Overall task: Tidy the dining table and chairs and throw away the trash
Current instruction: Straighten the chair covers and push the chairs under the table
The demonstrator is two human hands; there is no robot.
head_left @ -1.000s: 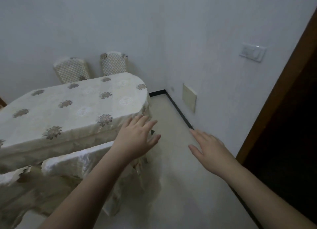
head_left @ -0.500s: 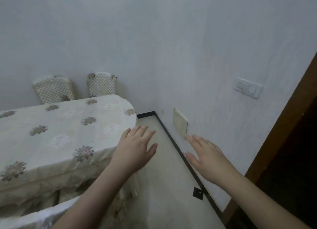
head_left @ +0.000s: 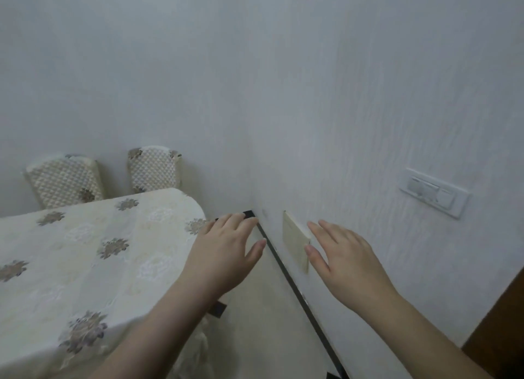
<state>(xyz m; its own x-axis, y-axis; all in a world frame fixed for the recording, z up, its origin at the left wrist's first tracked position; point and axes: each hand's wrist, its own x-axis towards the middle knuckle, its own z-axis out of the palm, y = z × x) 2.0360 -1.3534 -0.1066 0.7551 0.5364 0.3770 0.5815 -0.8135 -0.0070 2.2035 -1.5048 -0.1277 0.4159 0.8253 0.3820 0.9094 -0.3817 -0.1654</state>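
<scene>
Tilted upward since earlier: nearer chair gone from view. Left hand (head_left: 224, 254) and right hand (head_left: 344, 261) hover released beside desk (head_left: 93, 265). Beyond desk, two chairs (head_left: 154, 167): probably rigid, moderately heavy; best grasped at backrest tops.

two bare forearms reach forward from the bottom of the view. the left hand (head_left: 224, 254) is held out palm down, fingers straight and together, thumb spread. the right hand (head_left: 344, 261) mirrors it, fingers straight, holding nothing.
</scene>
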